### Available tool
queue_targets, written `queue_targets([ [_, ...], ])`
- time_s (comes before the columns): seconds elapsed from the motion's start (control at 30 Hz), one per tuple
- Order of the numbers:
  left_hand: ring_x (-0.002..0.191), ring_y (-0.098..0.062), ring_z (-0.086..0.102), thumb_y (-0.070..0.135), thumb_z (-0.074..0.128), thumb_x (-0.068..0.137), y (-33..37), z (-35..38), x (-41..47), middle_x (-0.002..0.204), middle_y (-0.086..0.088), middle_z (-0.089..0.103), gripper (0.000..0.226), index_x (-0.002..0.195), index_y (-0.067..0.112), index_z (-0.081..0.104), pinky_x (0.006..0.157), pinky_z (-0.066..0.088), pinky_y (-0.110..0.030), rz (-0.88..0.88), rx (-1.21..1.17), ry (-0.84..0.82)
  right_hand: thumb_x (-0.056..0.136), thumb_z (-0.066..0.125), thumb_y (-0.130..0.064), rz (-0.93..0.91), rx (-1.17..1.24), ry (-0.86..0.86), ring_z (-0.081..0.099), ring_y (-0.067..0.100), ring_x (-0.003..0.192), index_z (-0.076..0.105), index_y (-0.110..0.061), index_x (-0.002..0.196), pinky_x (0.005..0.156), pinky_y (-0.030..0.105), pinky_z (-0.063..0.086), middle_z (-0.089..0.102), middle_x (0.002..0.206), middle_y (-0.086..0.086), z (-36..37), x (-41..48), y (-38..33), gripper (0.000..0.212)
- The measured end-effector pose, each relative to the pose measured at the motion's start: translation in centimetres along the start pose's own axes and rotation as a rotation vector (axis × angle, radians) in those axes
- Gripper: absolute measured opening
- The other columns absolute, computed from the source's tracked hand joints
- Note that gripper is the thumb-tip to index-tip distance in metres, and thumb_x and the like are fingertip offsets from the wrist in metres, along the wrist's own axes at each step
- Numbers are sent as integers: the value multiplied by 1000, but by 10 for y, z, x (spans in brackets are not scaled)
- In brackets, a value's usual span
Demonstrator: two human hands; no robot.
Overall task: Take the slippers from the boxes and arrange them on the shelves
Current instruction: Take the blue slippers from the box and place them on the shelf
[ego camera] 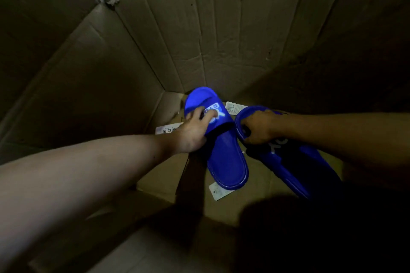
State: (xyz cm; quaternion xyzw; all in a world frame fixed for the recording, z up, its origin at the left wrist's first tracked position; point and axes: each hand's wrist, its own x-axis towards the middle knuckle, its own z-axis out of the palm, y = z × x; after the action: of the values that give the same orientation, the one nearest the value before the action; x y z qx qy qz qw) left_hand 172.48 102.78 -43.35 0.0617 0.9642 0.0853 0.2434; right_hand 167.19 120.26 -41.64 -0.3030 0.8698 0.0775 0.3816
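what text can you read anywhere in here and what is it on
"ST": white print on the strap of the left slipper, upside down; the rest lies under the left hand.
"Y": white letter on the strap of the right slipper, by the right hand; the rest is too dark.
Paper tags: left tag, far tag, near tag, all too small to read.

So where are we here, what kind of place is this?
Inside a deep cardboard box, probably shop stock being unpacked: creased walls all round, two blue slippers and paper tags down at its bottom.
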Motion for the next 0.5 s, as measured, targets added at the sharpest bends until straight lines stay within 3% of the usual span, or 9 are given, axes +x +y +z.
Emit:
queue_targets([
  [0.07,135,-40,22,12,61,82,-2,0,2,149,-11,15,78,143,27,16,109,30,-48,-72,-68,-12,88,54,-44,4,-128,-80,40,25,129,39,-22,134,110,47,22,46,137,7,0,2,7,54],
  [0.13,137,-42,17,15,63,82,0,-1,6,151,-14,12,87,146,29,6,111,28,-49,-139,-92,-47,80,61,-53,-8,-287,-185,14,34,142,14,-30,147,113,56,11,19,154,6,3,1,14,85],
  [0.27,142,-42,-1,26,64,85,-2,-1,9,156,-13,-5,93,146,36,-5,112,19,-53,-168,-50,-187,66,75,-51,-2,-344,-308,-12,41,142,-16,-43,143,109,67,13,-16,156,0,11,-4,23,120],
  [0.37,141,-43,7,24,60,88,-6,-1,8,156,-13,-8,89,146,39,-5,110,26,-53,-174,-36,-183,70,77,-38,-57,-392,-286,-12,41,142,-22,-43,141,110,63,21,-22,155,1,12,-6,23,122],
  [0.5,136,-44,25,10,59,87,-2,3,8,154,-16,-14,94,145,41,-8,103,40,-50,-231,-113,-167,74,74,-36,-134,-453,-147,9,37,142,-21,-34,144,108,49,32,1,156,9,11,-5,26,118],
])
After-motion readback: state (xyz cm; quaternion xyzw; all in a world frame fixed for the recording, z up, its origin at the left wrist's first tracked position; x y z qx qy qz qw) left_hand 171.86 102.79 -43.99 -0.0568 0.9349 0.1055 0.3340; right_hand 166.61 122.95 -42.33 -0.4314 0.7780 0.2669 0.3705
